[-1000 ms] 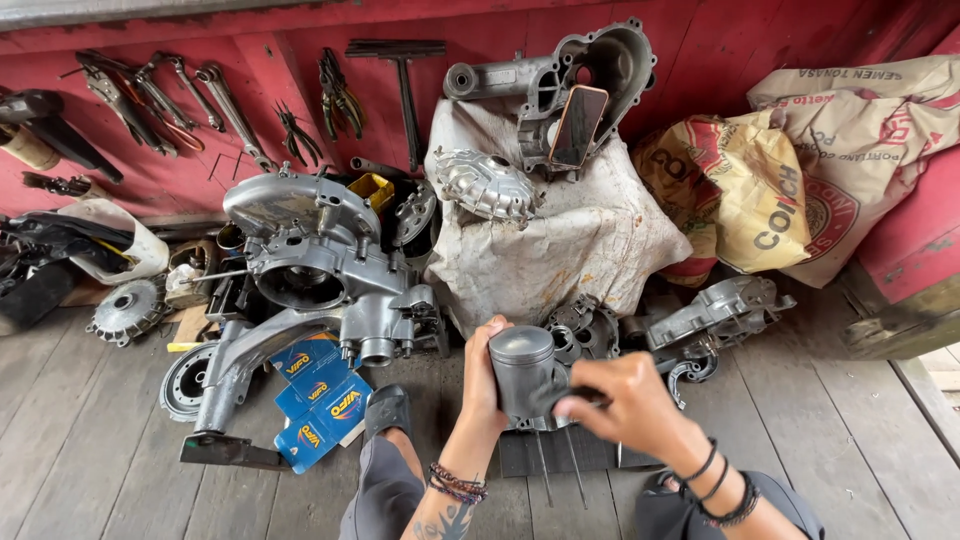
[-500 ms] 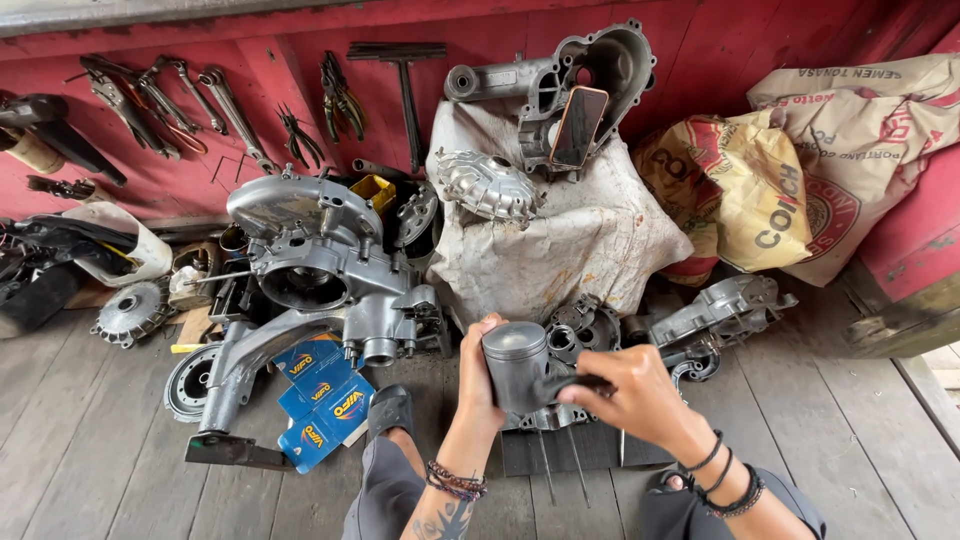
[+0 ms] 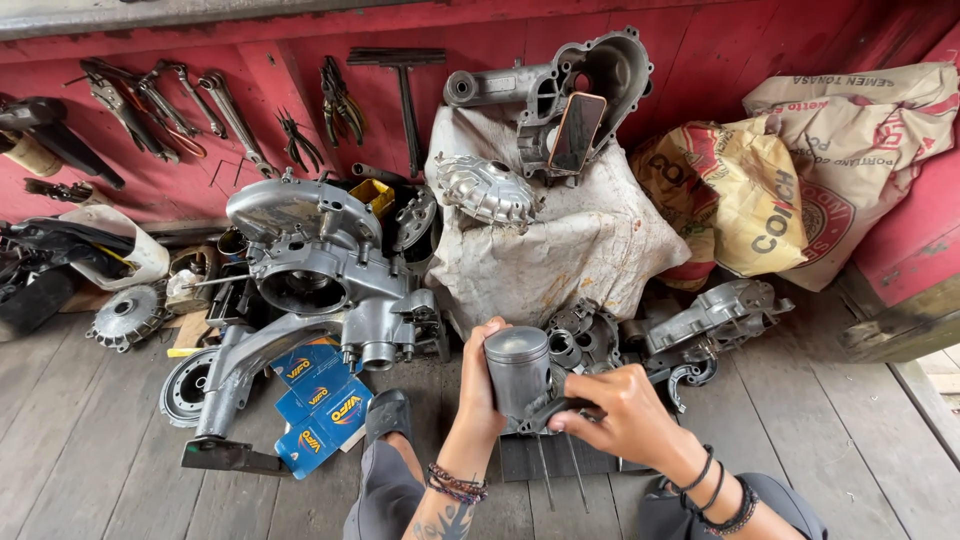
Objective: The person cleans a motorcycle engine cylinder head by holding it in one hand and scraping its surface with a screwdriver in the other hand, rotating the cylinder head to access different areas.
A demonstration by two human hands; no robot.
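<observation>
While there's only the one head view to go on, here's what it shows, looking down at a wooden floor (image 3: pixel 90 470):

Left hand: the left hand (image 3: pixel 483 375) is wrapped snug around the left side of a grey metal piston (image 3: pixel 517 370), fingers curled shut on it, holding it upright with the flat crown on top.

Right hand: the right hand (image 3: pixel 612 408) is pinched closed on a dark tool handle (image 3: pixel 560 410) that runs in against the lower skirt of the piston. Can't tell what the tip is doing, it's hidden behind the part.

Where the piston sits: near centre, lifted off the floor, just in front of a small engine case half (image 3: pixel 585 335).

How far along: looks like mid-job to me. The piston is out and in hand, and everything else is in bits, so nothing reads as reassembled yet.

Left side: a big engine crankcase (image 3: pixel 320 265) with blue boxes (image 3: pixel 320 400) near it.

Far side: a red wall (image 3: pixel 760 40) with pliers and wrenches (image 3: pixel 170 100) hung on it, plus a white sack (image 3: pixel 560 240) carrying a finned cover (image 3: pixel 485 190).

Right side: printed sacks (image 3: pixel 800 170) and another case half (image 3: pixel 715 320).
</observation>
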